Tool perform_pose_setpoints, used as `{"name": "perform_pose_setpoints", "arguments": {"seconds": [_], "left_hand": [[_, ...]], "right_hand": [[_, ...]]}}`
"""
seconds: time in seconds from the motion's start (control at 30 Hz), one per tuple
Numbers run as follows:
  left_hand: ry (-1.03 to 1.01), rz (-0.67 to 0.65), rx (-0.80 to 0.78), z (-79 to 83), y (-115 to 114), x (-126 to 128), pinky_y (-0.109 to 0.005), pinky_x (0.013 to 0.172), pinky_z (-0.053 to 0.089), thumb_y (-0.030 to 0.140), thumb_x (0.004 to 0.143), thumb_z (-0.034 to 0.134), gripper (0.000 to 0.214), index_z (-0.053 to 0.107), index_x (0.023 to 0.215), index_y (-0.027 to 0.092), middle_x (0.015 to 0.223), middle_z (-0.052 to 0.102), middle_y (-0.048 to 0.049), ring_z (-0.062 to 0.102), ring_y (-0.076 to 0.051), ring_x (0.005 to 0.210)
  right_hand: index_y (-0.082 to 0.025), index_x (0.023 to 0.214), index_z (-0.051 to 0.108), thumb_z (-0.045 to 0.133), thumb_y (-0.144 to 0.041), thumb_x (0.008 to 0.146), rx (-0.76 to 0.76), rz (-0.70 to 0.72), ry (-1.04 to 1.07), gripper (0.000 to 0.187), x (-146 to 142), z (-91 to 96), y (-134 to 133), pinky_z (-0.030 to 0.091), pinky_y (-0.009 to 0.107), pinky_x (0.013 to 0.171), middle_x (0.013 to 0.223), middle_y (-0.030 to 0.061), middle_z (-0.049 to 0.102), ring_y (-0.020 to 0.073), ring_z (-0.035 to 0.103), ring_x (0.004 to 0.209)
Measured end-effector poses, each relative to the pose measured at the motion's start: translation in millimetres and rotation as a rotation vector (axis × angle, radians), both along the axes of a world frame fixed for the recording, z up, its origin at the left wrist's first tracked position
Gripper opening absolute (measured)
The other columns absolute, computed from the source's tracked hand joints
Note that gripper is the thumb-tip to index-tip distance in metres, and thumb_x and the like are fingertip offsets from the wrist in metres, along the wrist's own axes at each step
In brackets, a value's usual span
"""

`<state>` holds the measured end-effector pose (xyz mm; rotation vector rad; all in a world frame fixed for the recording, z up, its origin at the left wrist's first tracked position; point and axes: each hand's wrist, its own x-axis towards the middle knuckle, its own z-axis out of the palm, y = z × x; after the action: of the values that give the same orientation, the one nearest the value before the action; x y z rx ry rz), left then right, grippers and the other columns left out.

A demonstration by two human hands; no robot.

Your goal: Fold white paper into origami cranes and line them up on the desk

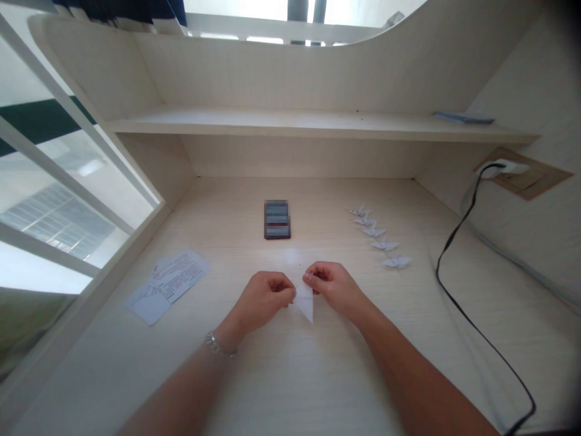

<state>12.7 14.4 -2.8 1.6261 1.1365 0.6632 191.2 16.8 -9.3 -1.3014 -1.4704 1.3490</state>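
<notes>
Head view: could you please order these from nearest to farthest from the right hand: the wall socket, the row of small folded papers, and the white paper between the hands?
1. White paper: at the fingers of the right hand.
2. Row of small folded papers: ahead, to the right.
3. Wall socket: far right, on the wall.

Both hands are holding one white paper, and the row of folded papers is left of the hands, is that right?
Wrong side: the left hand and right hand do hold one white paper, but the head view shows the row of folded papers to their right.
</notes>
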Motion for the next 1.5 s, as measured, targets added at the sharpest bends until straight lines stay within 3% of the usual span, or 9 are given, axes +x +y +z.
{"name": "perform_pose_setpoints", "arguments": {"seconds": [0.23, 0.43, 0.63, 0.87, 1.0, 1.17, 1.33, 1.5], "left_hand": [[-0.084, 0.033, -0.055, 3.5, 2, -1, -0.023, 0.054, 0.04, 0.02, 0.068, 0.054, 0.011, 0.061, 0.064, 0.014, 0.059, 0.061, -0.0014, 0.053, -0.012, 0.054], [-0.162, 0.088, -0.053, 1.8, 3, 6, -0.024, 0.058, 0.042, 0.033, 0.072, 0.056, 0.021, 0.062, 0.074, 0.014, 0.063, 0.061, -0.0023, 0.055, -0.013, 0.059], [-0.181, 0.265, -0.023, 0.2, 8, 2, -0.023, 0.057, 0.04, 0.035, 0.073, 0.056, 0.023, 0.062, 0.073, 0.013, 0.065, 0.06, -0.0015, 0.052, -0.012, 0.06], [-0.151, 0.146, 0.016, 2.0, 3, 6, -0.023, 0.057, 0.04, 0.034, 0.072, 0.056, 0.021, 0.063, 0.069, 0.014, 0.065, 0.06, -0.0015, 0.052, -0.013, 0.061], [-0.195, 0.286, -0.048, 1.2, 8, 1, -0.022, 0.053, 0.038, 0.035, 0.069, 0.059, 0.023, 0.063, 0.069, 0.013, 0.062, 0.059, -0.0011, 0.05, -0.011, 0.057], [-0.323, 0.429, -0.121, -4.5, 13, -1, -0.021, 0.05, 0.037, 0.042, 0.066, 0.062, 0.031, 0.064, 0.076, 0.013, 0.065, 0.061, -0.0016, 0.049, -0.01, 0.054], [-0.379, 0.349, -0.176, -5.6, 10, 4, -0.022, 0.053, 0.04, 0.04, 0.068, 0.06, 0.029, 0.063, 0.077, 0.013, 0.067, 0.061, -0.0022, 0.053, -0.011, 0.057], [-0.11, 0.182, 0.012, 0.7, 4, 2, -0.022, 0.054, 0.039, 0.032, 0.072, 0.055, 0.019, 0.064, 0.07, 0.015, 0.062, 0.061, -0.0009, 0.053, -0.012, 0.057]], "right_hand": [[-0.015, 0.066, 0.055, 0.058, -0.038, 0.072, 0.07, -0.179, 0.042, 0.024, 24, 5.6, 8, 0.033, 0.024, 0.049, 0.053, -0.0023, 0.049, 0.0098, 0.044, 0.049], [-0.015, 0.07, 0.057, 0.059, -0.039, 0.072, 0.074, -0.134, 0.046, 0.024, 5, 3.3, 3, 0.04, 0.025, 0.052, 0.056, 0.0001, 0.055, 0.0117, 0.05, 0.053], [-0.015, 0.074, 0.059, 0.057, -0.032, 0.073, 0.023, -0.005, -0.01, 0.018, 0, -0.2, -1, 0.042, 0.026, 0.056, 0.064, 0.0022, 0.059, 0.013, 0.053, 0.059], [-0.017, 0.067, 0.058, 0.052, -0.022, 0.072, 0.1, 0.062, -0.143, 0.01, -8, 5.1, -7, 0.034, 0.023, 0.052, 0.058, -0.0021, 0.053, 0.0106, 0.045, 0.055], [-0.016, 0.063, 0.056, 0.052, -0.017, 0.068, 0.036, 0.067, -0.074, 0.006, -1, 1.5, -2, 0.036, 0.023, 0.052, 0.056, -0.0021, 0.053, 0.0109, 0.047, 0.054], [-0.016, 0.064, 0.055, 0.054, -0.022, 0.069, 0.009, -0.058, 0.051, 0.008, 6, 1.4, 4, 0.039, 0.024, 0.052, 0.056, -0.0007, 0.055, 0.0111, 0.049, 0.052], [-0.016, 0.074, 0.055, 0.061, -0.037, 0.069, -0.018, -0.068, 0.153, 0.023, -1, -0.4, 4, 0.043, 0.025, 0.054, 0.061, 0.0002, 0.057, 0.0116, 0.053, 0.056], [-0.015, 0.07, 0.056, 0.062, -0.036, 0.069, -0.025, -0.027, 0.084, 0.022, -3, -1.0, 1, 0.041, 0.025, 0.053, 0.059, -0.0009, 0.055, 0.0107, 0.051, 0.053]]}}
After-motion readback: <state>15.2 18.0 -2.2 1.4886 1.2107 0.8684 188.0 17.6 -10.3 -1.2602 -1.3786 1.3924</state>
